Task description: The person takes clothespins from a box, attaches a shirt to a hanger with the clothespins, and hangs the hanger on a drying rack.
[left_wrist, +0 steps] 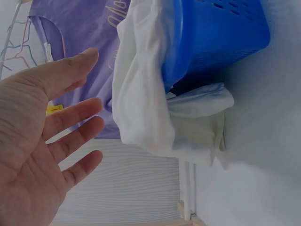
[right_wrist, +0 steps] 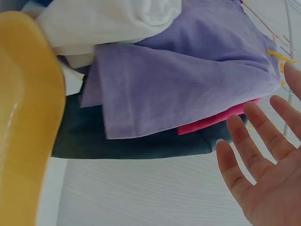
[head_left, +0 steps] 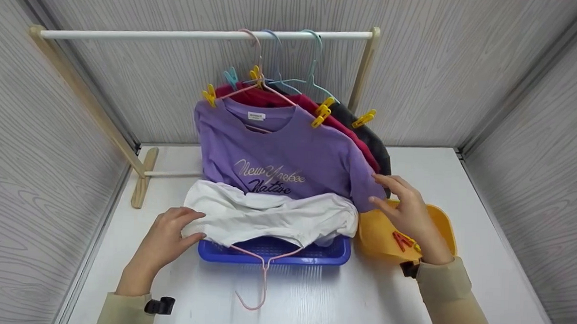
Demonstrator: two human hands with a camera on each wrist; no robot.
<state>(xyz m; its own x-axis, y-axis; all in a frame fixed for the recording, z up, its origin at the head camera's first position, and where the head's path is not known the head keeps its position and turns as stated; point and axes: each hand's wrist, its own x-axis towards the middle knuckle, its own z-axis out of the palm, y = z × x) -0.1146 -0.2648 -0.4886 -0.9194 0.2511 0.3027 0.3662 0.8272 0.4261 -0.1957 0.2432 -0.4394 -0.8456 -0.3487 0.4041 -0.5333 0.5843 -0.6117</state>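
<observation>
A white garment [head_left: 271, 215] lies bunched over the blue basket [head_left: 274, 258], with a pink hanger [head_left: 265, 268] poking out of its near edge, hook toward me. My left hand [head_left: 168, 232] is beside the garment's left end, fingers spread and holding nothing. In the left wrist view its fingers [left_wrist: 77, 115] point toward the white cloth [left_wrist: 141, 84]. On the other side, my right hand [head_left: 406, 206] hovers by the sleeve of a purple shirt [head_left: 289, 147], palm bare in the right wrist view. That shirt hangs from a pink hanger [head_left: 259, 63], fastened by yellow clothespins [head_left: 322, 116].
Behind the purple shirt hang a red garment [head_left: 315, 104] and a dark one [head_left: 379, 151] on a white rail [head_left: 177, 35] with wooden posts. An orange-yellow bin [head_left: 444, 222] beneath my right forearm holds red and yellow clothespins [head_left: 402, 241]. Walls close in the sides.
</observation>
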